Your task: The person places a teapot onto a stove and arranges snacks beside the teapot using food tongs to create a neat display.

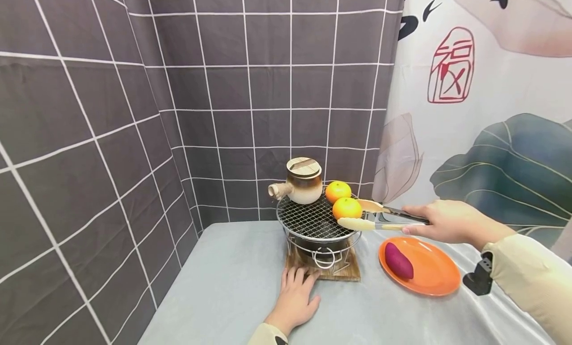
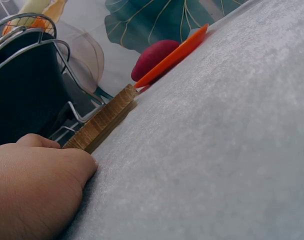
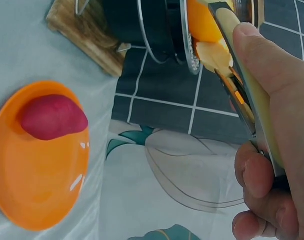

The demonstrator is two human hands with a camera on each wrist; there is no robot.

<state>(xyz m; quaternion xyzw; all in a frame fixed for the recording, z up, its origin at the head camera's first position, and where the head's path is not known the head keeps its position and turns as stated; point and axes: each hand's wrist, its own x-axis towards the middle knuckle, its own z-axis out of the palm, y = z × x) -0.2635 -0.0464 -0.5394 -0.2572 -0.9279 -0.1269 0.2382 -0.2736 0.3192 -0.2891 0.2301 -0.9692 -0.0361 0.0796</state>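
Observation:
My right hand (image 1: 440, 221) grips a pair of tongs (image 1: 389, 219) with cream-coloured tips. Those tips lie on either side of the nearer mandarin (image 1: 347, 209), at the right side of the round wire grill rack (image 1: 308, 218). Another mandarin (image 1: 338, 190) sits just behind it, beside a lidded clay pot (image 1: 306, 183) with a side handle. Below the rack, my left hand (image 1: 296, 296) rests with fingers extended on the front edge of the wooden board (image 1: 353, 268) under the stove (image 2: 32, 90). In the right wrist view, the thumb (image 3: 264, 55) presses along the tongs.
To the right of the stove, an orange plate (image 1: 435, 270) holds a purple sweet potato (image 1: 398, 260). A light grey cloth (image 1: 223, 285) covers the table. Dark curtains with a white grid (image 1: 268, 87) stand behind and at the left; a patterned curtain (image 1: 500, 97) hangs at the right.

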